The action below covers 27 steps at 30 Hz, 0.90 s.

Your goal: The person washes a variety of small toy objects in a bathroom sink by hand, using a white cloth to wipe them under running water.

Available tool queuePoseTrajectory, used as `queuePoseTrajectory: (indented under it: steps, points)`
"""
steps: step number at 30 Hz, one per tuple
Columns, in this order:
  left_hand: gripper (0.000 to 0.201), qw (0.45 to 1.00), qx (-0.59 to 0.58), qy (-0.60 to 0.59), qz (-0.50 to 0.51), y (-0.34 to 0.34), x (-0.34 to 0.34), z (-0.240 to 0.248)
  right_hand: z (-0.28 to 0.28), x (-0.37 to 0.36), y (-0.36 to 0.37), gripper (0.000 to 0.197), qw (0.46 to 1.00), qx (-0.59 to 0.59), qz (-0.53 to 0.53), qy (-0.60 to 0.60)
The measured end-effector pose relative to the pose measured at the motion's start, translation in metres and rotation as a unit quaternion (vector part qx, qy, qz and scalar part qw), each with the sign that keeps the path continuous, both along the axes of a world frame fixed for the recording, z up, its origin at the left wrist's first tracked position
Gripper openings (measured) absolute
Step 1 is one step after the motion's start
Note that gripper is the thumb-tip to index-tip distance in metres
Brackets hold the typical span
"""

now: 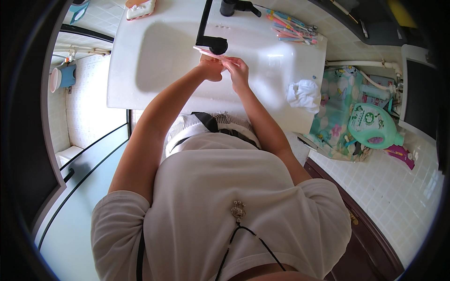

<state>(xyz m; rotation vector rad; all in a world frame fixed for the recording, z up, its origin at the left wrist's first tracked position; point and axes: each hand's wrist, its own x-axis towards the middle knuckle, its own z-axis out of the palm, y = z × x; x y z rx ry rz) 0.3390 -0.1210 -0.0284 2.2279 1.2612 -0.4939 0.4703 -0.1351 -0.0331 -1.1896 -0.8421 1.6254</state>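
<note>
Over the white sink [161,61], both my hands meet just below the round end of a black tap spout [218,45]. A thin, flat pink strip [200,49] slants across them; its exact kind cannot be made out. My right hand [237,72] pinches the strip's right end between thumb and fingers. Curled closed, my left hand [210,69] sits right under the strip and against it. What its fingers hold is hidden.
Slim pink, blue and orange sticks [290,28] lie at the back right, with scissors [310,30] beside them. A crumpled white cloth [303,95] rests on the right rim. Farther right stands a green jug [372,124]. A soap-like block [140,9] sits back left.
</note>
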Motion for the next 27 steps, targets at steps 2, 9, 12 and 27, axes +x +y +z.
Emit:
queuePoseTrajectory:
  steps: [2, 9, 12, 27]
  points:
    - [0.044, 1.0, -0.016, -0.014, 0.009, 0.005, 0.004, 0.012, 0.001, 0.005, 0.003, 0.02, 1.0, 0.003, -0.011, -0.023]
    - [0.038, 0.99, 0.107, 0.072, 0.057, -0.008, 0.013, 0.006, -0.004, 0.002, 0.002, 0.022, 0.999, -0.016, -0.04, -0.03]
    - [0.033, 0.998, 0.027, 0.057, 0.02, 0.008, 0.026, 0.04, -0.005, 0.009, 0.008, 0.021, 0.995, -0.022, -0.088, -0.028]
    - [0.035, 0.996, 0.016, 0.057, 0.068, 0.012, 0.027, 0.032, -0.002, 0.007, 0.011, 0.02, 0.996, -0.01, -0.087, -0.019]
